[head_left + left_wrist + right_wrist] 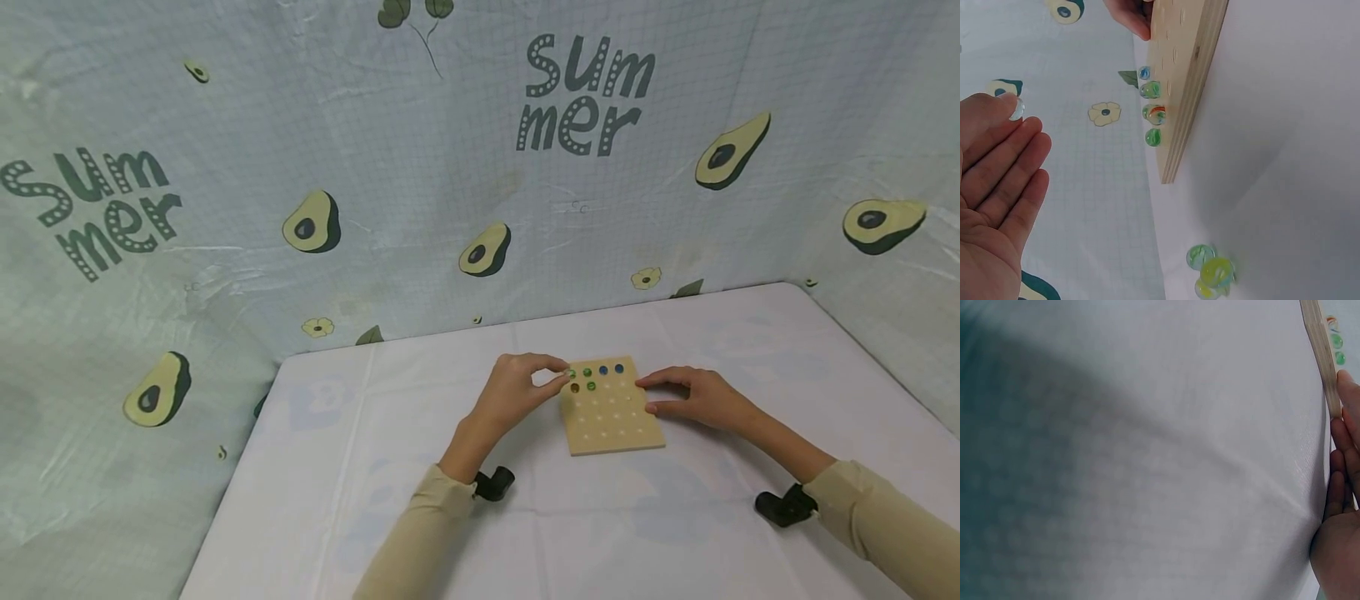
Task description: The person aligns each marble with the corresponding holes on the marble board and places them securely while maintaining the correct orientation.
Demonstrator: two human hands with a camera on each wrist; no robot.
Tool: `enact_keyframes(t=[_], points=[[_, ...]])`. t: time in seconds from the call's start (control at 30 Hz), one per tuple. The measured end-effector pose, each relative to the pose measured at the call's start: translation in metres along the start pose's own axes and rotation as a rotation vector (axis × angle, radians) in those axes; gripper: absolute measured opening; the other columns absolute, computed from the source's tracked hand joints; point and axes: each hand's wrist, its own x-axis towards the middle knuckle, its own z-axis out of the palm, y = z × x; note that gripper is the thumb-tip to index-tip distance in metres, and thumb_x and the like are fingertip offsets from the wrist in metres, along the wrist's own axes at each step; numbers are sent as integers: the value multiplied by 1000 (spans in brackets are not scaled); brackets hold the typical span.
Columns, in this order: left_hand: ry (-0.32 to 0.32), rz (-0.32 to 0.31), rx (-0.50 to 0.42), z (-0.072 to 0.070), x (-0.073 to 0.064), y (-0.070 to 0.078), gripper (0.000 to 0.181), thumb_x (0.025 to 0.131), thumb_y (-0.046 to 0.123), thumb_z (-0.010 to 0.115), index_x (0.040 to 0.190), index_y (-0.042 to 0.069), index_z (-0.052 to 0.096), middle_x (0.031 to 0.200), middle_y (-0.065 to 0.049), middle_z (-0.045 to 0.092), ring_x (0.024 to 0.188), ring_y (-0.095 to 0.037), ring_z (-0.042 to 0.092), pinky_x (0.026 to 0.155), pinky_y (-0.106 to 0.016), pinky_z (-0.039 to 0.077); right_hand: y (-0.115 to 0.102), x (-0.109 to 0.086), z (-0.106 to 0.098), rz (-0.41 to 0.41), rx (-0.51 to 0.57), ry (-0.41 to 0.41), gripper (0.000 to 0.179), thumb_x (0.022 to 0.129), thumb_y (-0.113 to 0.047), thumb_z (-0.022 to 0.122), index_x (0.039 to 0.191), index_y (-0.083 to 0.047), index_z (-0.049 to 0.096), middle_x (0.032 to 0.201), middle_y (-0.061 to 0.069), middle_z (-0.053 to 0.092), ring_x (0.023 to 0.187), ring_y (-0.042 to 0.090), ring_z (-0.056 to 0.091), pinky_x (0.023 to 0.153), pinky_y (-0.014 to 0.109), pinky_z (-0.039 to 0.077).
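Note:
Over the upper left corner of the wooden board (pixel 611 417), my left hand (pixel 517 383) has its thumb and index finger close to the first marbles. In the left wrist view, that thumb and index finger pinch a clear glass marble (pixel 1018 110), and the other fingers extend loosely. The board has rows of shallow hollows; green marbles (pixel 587 372), blue marbles (pixel 619 368) and an amber marble (pixel 575 387) sit in its two far rows. My right hand (pixel 697 396) rests its thumb and fingertips against the board's right edge.
Several loose green and yellow marbles (pixel 1217 273) lie on the white-covered table (pixel 360 483) in the left wrist view, apart from the board. A patterned curtain (pixel 405 167) hangs behind the table. Small black wrist cameras (pixel 495 483) sit at both cuffs.

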Motion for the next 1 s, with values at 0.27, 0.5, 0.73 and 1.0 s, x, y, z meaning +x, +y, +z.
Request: enact_keyframes(t=[0.27,0.5,0.73,1.0], points=[[-1,-32,-30,6,6,4,19,96,22,74,109,9,79,106,-1,78,104,-14,72,93,-28,57,2,1,0,-4,-3,0,45,88,-40,80,126,-18,73,131,10,68,129,40,55,105,59,45],[12,-72,-100,18,13,1,19,95,25,75,107,11,80,102,2,78,102,-10,71,92,-38,58,6,1,0,5,-16,1,45,88,-41,79,126,-19,73,131,10,68,130,41,54,105,60,44],[5,-182,-193,32,19,-2,17,95,25,75,106,13,80,97,5,78,99,-8,71,89,-37,59,12,2,3,13,-18,-4,48,87,-45,79,127,-19,72,131,7,68,131,38,54,107,59,43],[-12,-303,-257,43,26,-4,17,94,21,75,108,12,79,100,4,78,102,-10,72,83,-21,57,12,4,3,-4,-19,-7,49,87,-48,78,127,-21,72,131,6,68,131,38,54,107,59,43]])
